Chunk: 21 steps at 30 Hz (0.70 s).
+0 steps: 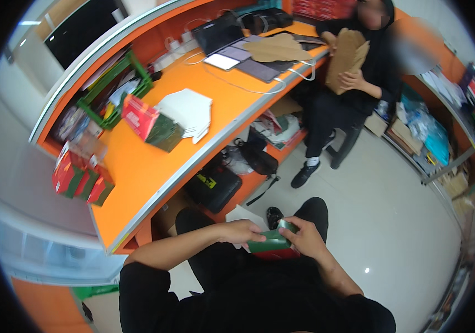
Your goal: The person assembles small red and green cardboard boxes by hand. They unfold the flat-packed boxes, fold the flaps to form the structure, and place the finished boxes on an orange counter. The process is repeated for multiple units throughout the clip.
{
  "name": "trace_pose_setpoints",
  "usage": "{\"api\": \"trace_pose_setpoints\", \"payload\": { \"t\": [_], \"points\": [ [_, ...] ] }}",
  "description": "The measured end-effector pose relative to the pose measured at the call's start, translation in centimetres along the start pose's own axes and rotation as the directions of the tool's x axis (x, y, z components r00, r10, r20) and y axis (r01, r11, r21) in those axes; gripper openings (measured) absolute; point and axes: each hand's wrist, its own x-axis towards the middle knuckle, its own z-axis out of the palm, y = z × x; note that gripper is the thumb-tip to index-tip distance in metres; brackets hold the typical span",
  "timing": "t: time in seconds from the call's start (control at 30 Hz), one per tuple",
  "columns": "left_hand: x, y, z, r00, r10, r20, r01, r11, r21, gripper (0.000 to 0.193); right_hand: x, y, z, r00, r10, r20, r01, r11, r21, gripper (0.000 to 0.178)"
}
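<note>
Above my lap I hold a red and green cardboard box, partly folded, with a white inner flap sticking out at its far left. My left hand is closed on its left side, thumb across the green face. The fingers of my right hand pinch a green flap at the box's right end. My body hides the near part of the box. On the orange desk at the left lie another red and green carton and a white unfolded card sheet.
Several red and green boxes stand at the desk's left end, near a green crate. A laptop and cables lie farther back. A co-worker sits at the right, holding brown cardboard. A black case sits under the desk.
</note>
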Motion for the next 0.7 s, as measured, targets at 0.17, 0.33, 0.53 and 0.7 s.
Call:
{"api": "trace_pose_setpoints", "payload": {
  "t": [0.17,0.33,0.53,0.7],
  "points": [
    [-0.3,0.2,1.2,0.998,-0.002,-0.057,0.005,0.999,0.052,0.046,-0.4,-0.9,0.7,0.989,-0.146,0.006,0.144,0.969,-0.201,0.031],
    [0.0,-0.2,1.6,0.998,0.05,-0.036,-0.047,0.997,0.068,0.042,-0.6,-1.6,0.8,0.993,-0.099,0.064,0.112,0.959,-0.26,0.033],
    [0.1,0.5,0.9,0.993,0.113,-0.015,-0.103,0.944,0.314,0.039,-0.8,-1.1,1.1,0.975,-0.12,0.188,0.167,0.951,-0.259,0.033],
    [-0.2,2.2,-1.1,0.978,0.208,-0.013,-0.168,0.823,0.543,0.036,-0.4,-1.2,0.7,0.946,-0.156,0.284,0.208,0.964,-0.163,0.031]
  ]
}}
